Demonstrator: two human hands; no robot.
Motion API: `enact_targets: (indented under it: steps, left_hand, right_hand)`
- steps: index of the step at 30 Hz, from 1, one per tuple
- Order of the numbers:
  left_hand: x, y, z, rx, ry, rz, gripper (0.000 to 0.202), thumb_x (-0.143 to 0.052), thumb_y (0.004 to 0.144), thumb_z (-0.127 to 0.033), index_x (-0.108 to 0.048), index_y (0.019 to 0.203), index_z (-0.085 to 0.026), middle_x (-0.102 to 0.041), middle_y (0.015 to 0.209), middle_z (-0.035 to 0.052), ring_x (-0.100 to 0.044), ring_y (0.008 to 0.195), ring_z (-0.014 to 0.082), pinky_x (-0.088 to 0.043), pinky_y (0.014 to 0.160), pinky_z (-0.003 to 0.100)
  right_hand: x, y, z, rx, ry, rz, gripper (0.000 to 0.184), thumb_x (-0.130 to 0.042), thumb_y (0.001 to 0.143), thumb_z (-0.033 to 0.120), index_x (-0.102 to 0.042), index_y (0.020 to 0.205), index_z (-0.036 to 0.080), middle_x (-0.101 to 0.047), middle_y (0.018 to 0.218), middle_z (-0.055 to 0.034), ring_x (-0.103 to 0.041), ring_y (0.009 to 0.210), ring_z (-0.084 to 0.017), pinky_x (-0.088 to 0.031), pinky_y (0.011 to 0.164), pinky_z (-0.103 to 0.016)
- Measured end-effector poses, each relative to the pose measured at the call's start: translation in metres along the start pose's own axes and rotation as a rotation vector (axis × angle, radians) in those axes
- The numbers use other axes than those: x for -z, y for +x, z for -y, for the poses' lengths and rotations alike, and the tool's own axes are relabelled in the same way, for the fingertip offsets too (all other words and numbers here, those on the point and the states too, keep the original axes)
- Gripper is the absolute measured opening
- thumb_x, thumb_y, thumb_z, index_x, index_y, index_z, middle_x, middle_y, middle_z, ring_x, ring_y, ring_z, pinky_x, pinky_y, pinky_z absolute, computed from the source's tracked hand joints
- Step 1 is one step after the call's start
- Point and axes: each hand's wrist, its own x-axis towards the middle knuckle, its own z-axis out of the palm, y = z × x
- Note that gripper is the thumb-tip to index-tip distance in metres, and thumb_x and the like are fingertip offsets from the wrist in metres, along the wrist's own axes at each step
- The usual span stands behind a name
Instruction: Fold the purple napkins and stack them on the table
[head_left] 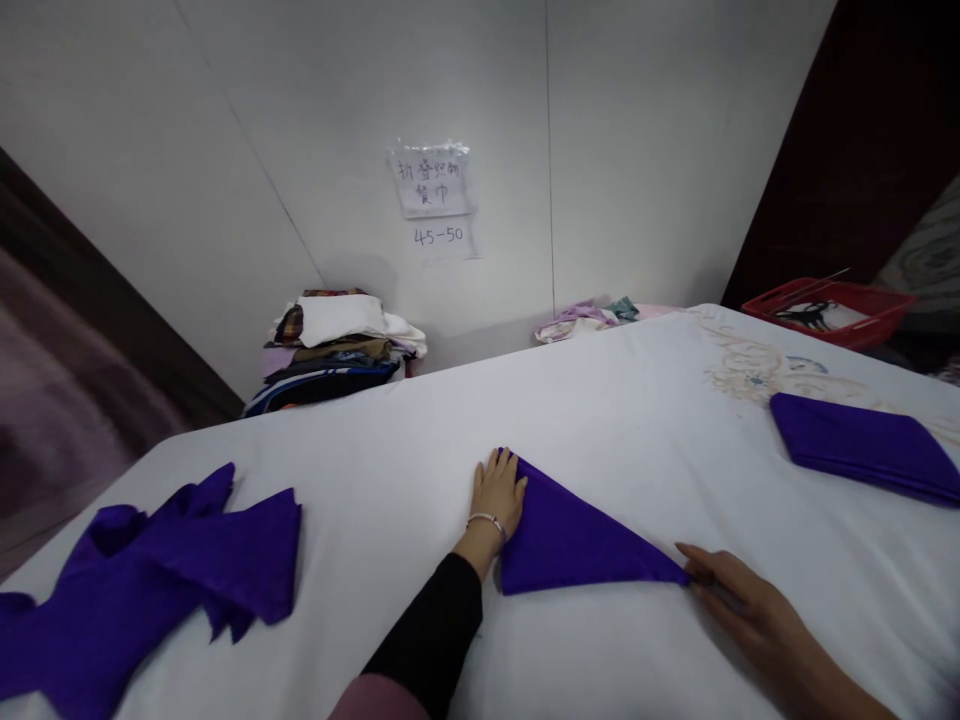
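Note:
A purple cloth napkin (574, 535), folded into a triangle, lies on the white tablecloth (420, 470) in front of me. My left hand (499, 497) rests flat on its left edge near the top corner, fingers stretched out. At the napkin's pointed right corner my right hand (739, 595) is closed, pinching the tip between thumb and fingers. Off to the left is a loose, crumpled heap of purple napkins (150, 580). On the right lies a neat stack of folded purple napkins (866, 445).
Against the wall stands a pile of folded clothes (337, 345), with a smaller bundle of cloth (577, 320) farther right. A red basket (874, 325) with items in it sits at the far right. A handwritten paper sign (435, 185) is taped to the wall.

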Motion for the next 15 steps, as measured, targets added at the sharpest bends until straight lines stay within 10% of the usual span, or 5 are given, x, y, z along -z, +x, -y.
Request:
enact_targets:
  steps: [15]
  left_hand:
    - [0.021,0.045,0.03,-0.074,-0.115,-0.114,0.016,-0.047,0.082,-0.014,-0.062,0.08,-0.02,-0.061,0.092,0.0046,-0.052,0.096,0.0177,-0.04,0.09,0.032]
  right_hand:
    - [-0.003,0.007,0.007,0.006,0.044,-0.013,0.034,-0.05,0.085,0.039,-0.057,0.116,0.027,-0.064,0.098,-0.0056,-0.062,0.09,-0.021,-0.053,0.076,-0.032]
